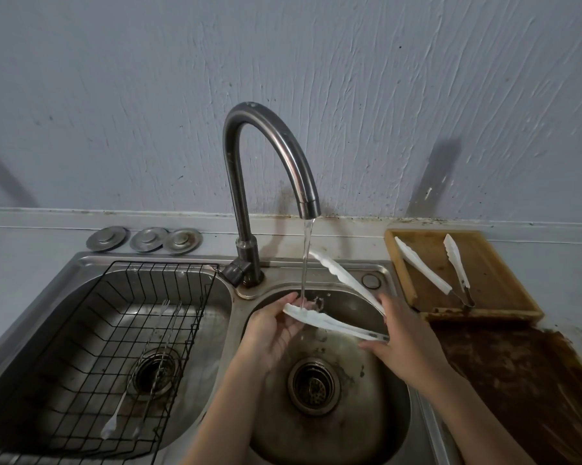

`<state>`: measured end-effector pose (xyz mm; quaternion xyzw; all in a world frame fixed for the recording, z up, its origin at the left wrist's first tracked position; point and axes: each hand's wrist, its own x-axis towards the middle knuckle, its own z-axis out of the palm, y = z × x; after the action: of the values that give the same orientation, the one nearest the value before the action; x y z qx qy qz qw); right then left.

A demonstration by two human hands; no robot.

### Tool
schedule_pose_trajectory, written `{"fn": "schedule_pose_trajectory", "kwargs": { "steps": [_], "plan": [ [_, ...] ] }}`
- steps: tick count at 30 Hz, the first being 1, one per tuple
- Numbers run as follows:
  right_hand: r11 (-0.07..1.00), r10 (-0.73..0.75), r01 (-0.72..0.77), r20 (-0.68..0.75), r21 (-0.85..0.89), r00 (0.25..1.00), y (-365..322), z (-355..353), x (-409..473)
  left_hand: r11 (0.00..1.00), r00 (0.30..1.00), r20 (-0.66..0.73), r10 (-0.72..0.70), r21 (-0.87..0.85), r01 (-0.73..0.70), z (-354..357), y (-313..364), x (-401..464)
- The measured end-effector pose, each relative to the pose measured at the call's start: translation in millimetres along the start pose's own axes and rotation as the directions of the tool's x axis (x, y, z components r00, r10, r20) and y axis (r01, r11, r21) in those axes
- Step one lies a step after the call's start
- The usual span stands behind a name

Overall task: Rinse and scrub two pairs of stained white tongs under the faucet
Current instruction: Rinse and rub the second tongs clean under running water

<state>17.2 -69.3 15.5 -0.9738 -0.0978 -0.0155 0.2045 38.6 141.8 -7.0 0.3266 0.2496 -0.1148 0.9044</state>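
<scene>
Faucet (269, 156): a curved metal spout at the far edge of the sink, with a thin stream of water (305, 263) running from it into the right basin (366, 414).
Held tongs (336, 322): white, spread open in a V over the right basin; the lower arm's tip is met by the stream, the upper arm points far and left, past the water.
Left hand (272, 333): palm up beneath the lower arm's tip, which is pinched between thumb and curled fingers.
Right hand (407, 344): placed at the hinge end on the right; the fingers are curled around that end.
Second tongs (450, 270): laid open on the wooden tray (497, 286) on the right counter, well apart from the sink.
Left basin (182, 297): a black wire rack (81, 364) is set inside, with thin metal utensils lying in it.
Far ledge: three round metal sink plugs (145, 239) in a row, left of the faucet.
</scene>
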Motion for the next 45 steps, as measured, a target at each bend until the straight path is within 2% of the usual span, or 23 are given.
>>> {"fn": "schedule_pose_trajectory", "kwargs": {
  "steps": [5,8,11,13,15,17,19,21,23,26,29,32,33,35,38,39,42,45],
  "plan": [
    [0.989,0.141,-0.143,-0.071,-0.031,0.987,-5.8,3.4,-1.1,0.977,0.996,-0.008,0.084,0.196,-0.080,7.2,-1.6,2.9],
    [0.977,0.214,-0.215,-0.088,-0.002,0.973,-5.0,5.3,0.8,0.903,0.994,-0.028,0.109,0.420,-0.087,11.3,-2.3,3.7],
    [0.970,0.244,-0.243,-0.097,0.017,0.965,-2.1,4.4,1.8,0.713,0.990,-0.047,0.134,0.698,-0.064,16.5,0.4,0.1],
    [0.973,0.232,-0.231,-0.102,0.024,0.967,-0.8,4.6,1.9,0.516,0.989,-0.032,0.141,0.855,-0.046,17.9,3.9,-1.4],
    [0.974,0.227,-0.224,-0.104,0.035,0.968,-0.7,5.9,1.6,0.309,0.986,0.006,0.165,0.949,-0.058,18.8,7.0,-2.6],
    [0.972,0.233,-0.228,-0.104,0.061,0.967,-0.7,7.4,0.8,0.143,0.973,0.049,0.224,0.986,-0.083,17.7,9.4,-1.8],
    [0.966,0.248,-0.240,-0.095,0.092,0.964,-0.9,7.1,0.1,0.042,0.957,0.088,0.278,0.994,-0.103,15.9,11.2,-1.4],
    [0.967,0.240,-0.230,-0.090,0.113,0.967,0.2,6.8,0.0,0.027,0.951,0.114,0.288,0.992,-0.127,15.0,11.5,-2.8],
    [0.966,0.240,-0.230,-0.081,0.119,0.967,0.3,7.3,0.1,0.051,0.951,0.128,0.283,0.988,-0.148,16.5,11.4,-5.7],
    [0.963,0.248,-0.237,-0.079,0.128,0.966,-3.3,6.4,-0.6,0.200,0.954,0.126,0.272,0.962,-0.185,23.3,9.6,-11.9],
    [0.964,0.242,-0.237,-0.025,0.119,0.970,-6.6,6.0,-1.7,0.291,0.944,0.143,0.298,0.928,-0.232,27.8,11.9,-15.6],
    [0.966,0.238,-0.243,0.071,0.083,0.969,-8.6,14.1,-0.1,0.519,0.963,0.161,0.218,0.816,-0.254,29.5,17.9,-17.7],
    [0.967,0.237,-0.244,0.103,0.067,0.966,-9.7,17.7,1.2,0.564,0.969,0.178,0.174,0.788,-0.246,29.1,20.1,-17.1],
    [0.974,0.224,-0.224,0.149,-0.016,0.963,-12.5,24.8,5.7,0.560,0.972,0.204,0.118,0.795,-0.235,26.8,21.0,-17.5],
    [0.977,0.195,-0.182,0.129,-0.111,0.972,-17.7,28.1,14.9,0.491,0.955,0.230,0.185,0.821,-0.293,21.4,19.0,-16.8],
    [0.979,0.163,-0.149,0.105,-0.136,0.981,-18.7,29.1,18.8,0.526,0.953,0.200,0.226,0.799,-0.292,17.4,18.2,-15.0],
    [0.984,-0.013,0.020,0.041,-0.178,0.999,-22.2,26.7,28.1,0.774,0.967,0.017,0.255,0.596,-0.215,5.0,15.9,-7.6],
    [0.977,-0.140,0.111,-0.156,-0.183,0.978,-29.3,9.7,34.9,0.913,0.969,-0.140,0.203,0.385,-0.136,-3.5,14.1,-2.6]
  ]
}}
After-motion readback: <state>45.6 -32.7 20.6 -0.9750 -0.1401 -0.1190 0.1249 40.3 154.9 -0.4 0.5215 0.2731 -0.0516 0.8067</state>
